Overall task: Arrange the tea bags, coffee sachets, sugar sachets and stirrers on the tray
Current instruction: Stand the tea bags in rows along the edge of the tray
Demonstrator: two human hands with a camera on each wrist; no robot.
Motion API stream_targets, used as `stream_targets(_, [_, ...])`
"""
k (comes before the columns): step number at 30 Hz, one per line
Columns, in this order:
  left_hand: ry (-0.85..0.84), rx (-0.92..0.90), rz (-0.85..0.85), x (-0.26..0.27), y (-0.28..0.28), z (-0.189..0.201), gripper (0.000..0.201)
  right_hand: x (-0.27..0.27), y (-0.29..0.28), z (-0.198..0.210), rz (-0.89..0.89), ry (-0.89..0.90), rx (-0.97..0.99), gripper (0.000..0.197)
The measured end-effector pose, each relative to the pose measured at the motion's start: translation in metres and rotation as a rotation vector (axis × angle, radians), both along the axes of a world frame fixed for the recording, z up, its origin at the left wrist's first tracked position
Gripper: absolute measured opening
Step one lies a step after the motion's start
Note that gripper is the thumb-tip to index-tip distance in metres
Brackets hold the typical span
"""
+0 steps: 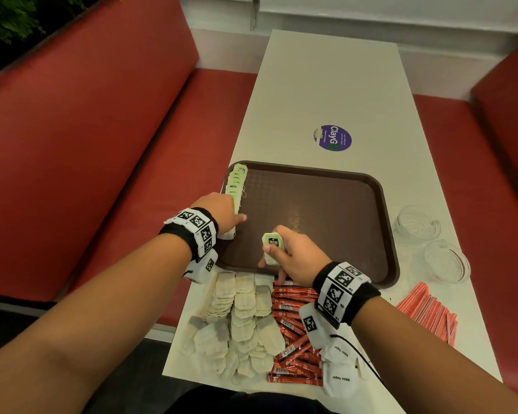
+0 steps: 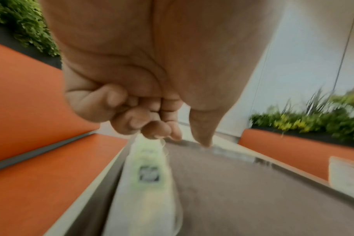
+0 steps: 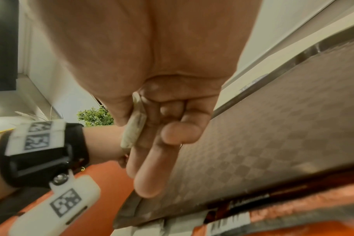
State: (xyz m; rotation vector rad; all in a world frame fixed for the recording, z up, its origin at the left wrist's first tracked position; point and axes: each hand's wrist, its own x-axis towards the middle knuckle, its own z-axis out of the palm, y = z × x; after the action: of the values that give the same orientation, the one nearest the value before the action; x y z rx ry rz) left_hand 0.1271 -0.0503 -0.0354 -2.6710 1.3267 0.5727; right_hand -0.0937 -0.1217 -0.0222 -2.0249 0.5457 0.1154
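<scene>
Tray (image 1: 383,222) sits on a white table (image 1: 326,85) between red benches (image 1: 87,130); right hand (image 1: 296,258) pinches tea bags (image 1: 272,249), left hand (image 1: 219,212) curled, contents unclear.

Tray (image 1: 326,204): matt brown plastic, textured grid. Tea bags (image 1: 245,318): thin paper. Bowls (image 1: 417,224): clear glass.

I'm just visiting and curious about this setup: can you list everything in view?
tray: one, brown, mid-table.
row of tea bags: several, green-tagged, along tray's left edge.
loose tea bags: many, off-white, table below the tray.
coffee sachets: many, red, right of the loose tea bags.
sugar sachets: a few, white, near table edge.
stirrers: a bundle, orange-wrapped, table's right.
glass bowls: two, clear, right of tray.
sticker: one, purple, on table.
benches: two, red, flanking the table.
left hand: on the row.
right hand: pinching a held tea bag.
</scene>
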Motion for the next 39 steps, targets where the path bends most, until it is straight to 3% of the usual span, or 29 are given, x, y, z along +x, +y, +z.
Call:
stream_targets(4, [0.388,-0.442,-0.104,-0.023,0.019,0.039,0.025,0.002,-0.001,-0.001,-0.01,-0.012,0.008,0.02])
stream_targets(6, [0.532,-0.467,-0.229,-0.034,0.027,0.05,0.015,0.005,0.0,-0.001,-0.015,-0.013,-0.003,0.021])
stream_targets(10, [0.487,-0.457,-0.346,-0.04,0.035,0.045,0.002,0.014,0.004,0.002,-0.012,-0.017,-0.007,0.022])
stream_targets(13, [0.446,-0.539,-0.267,-0.036,0.041,0.045,0.001,0.014,0.005,-0.004,-0.009,-0.016,-0.006,0.021])
stream_targets(16, [0.385,-0.641,-0.125,-0.019,0.048,0.046,0.002,0.01,0.004,-0.015,0.068,0.04,-0.094,0.032])
stream_targets(19, [0.292,-0.56,-0.043,0.001,0.054,0.042,0.002,0.006,0.004,-0.022,0.233,0.144,-0.167,0.03])
stream_targets(25, [0.273,-0.149,-0.015,0.022,0.052,0.009,0.004,0.001,0.013,-0.018,0.391,0.309,-0.247,0.032])
stream_targets(31, [0.241,-0.205,0.067,0.018,0.039,-0.009,0.001,0.002,0.017,-0.016,0.455,0.37,-0.341,0.038])
stream_targets(33, [0.21,-0.215,0.086,0.019,0.035,-0.011,0.008,0.003,0.017,-0.018,0.458,0.376,-0.351,0.033])
stream_targets(36, [0.103,-0.233,0.045,0.018,0.033,-0.011,0.025,0.002,0.019,-0.02,0.446,0.353,-0.348,0.019])
stream_targets(39, [0.121,-0.178,-0.08,0.013,0.036,-0.012,0.029,0.0,0.021,-0.02,0.438,0.312,-0.324,0.009])
